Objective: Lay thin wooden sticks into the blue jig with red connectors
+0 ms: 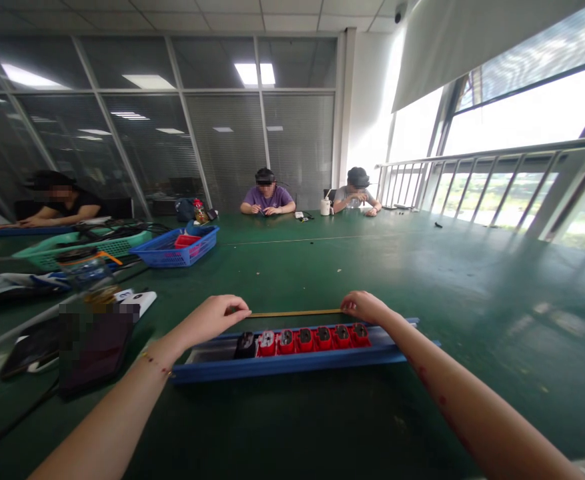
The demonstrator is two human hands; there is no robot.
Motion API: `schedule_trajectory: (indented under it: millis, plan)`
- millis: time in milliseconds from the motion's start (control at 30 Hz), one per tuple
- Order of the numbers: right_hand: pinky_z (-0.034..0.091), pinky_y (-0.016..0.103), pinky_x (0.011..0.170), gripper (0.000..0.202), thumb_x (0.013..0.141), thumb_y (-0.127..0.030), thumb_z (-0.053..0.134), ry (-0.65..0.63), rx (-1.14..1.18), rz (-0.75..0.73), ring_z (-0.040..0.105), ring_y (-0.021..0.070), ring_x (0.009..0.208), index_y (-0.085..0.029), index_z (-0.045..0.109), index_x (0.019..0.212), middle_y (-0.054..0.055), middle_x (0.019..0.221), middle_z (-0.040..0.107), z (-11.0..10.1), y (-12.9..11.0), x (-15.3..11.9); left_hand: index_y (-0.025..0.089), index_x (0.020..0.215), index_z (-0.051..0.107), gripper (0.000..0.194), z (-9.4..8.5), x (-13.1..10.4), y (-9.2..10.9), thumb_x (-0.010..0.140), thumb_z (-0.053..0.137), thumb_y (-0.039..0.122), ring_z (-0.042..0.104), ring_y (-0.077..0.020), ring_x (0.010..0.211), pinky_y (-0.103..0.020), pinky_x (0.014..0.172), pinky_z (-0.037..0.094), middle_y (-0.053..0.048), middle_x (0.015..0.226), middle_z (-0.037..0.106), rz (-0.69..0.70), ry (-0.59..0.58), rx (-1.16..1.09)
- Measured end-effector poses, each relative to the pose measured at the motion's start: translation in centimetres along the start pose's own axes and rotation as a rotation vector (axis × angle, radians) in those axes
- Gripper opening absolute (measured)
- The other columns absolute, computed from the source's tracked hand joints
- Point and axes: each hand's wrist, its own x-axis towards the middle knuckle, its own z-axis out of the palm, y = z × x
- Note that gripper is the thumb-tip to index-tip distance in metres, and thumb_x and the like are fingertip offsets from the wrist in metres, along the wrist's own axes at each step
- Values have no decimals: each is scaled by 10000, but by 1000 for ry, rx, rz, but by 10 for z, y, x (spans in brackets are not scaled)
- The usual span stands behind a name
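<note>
A thin yellowish strip (295,313) stretches level between my two hands, just beyond a long blue channel (292,369). My left hand (221,312) pinches its left end between thumb and fingers. At the other end my right hand (365,307) has its fingers closed on the strip. Inside the channel stands a row of several red socket-like modules (305,340), with one black module (245,345) at the row's left end. My right forearm passes over the channel's right part and hides some of it.
To the left are a blue basket (175,252), a green basket (37,252) with dark cables, a jar (85,267), a dark tablet-like object (97,350) and a white device (143,305). Several people sit around the green table (282,267). A white cup (325,207) stands at the far side.
</note>
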Motion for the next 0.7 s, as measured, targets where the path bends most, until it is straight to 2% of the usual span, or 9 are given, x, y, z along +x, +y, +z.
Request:
schedule_trajectory:
  millis: [133,233,333,500,700]
  plan:
    - [441,205,680,208,724,-212,499,-3,-6,6,609,151,744,-219,681,823,22,816,678,0,-1,0,242,859,630,307,-10,-39,15,778,436,465,577,-153,715,-202,603,396,8,827,640,-30,-113,10]
    - [442,204,674,212,718,-192,493,-2,-14,12,608,152,745,-221,680,813,22,819,674,0,-1,1,259,868,627,242,-8,-52,19,784,452,403,574,-152,747,-200,627,388,17,852,639,-33,-119,41]
    - [441,206,676,220,723,-193,483,0,-24,10,606,154,755,-224,677,822,23,833,670,1,-1,1,264,844,629,218,-5,-52,18,798,435,354,569,-148,750,-202,643,383,20,841,637,-19,-101,56]
    - [434,210,692,235,732,-194,467,-11,-59,13,602,154,774,-227,669,846,24,866,667,2,0,1,238,808,627,238,-4,-43,16,785,437,379,549,-151,693,-217,608,371,-4,812,609,-15,18,127]
    - [425,212,676,234,752,-208,460,-39,-136,-2,600,154,786,-233,646,894,22,892,657,0,-2,1,251,822,633,239,-4,-34,11,782,448,397,551,-152,712,-219,614,366,0,824,611,-18,10,118]
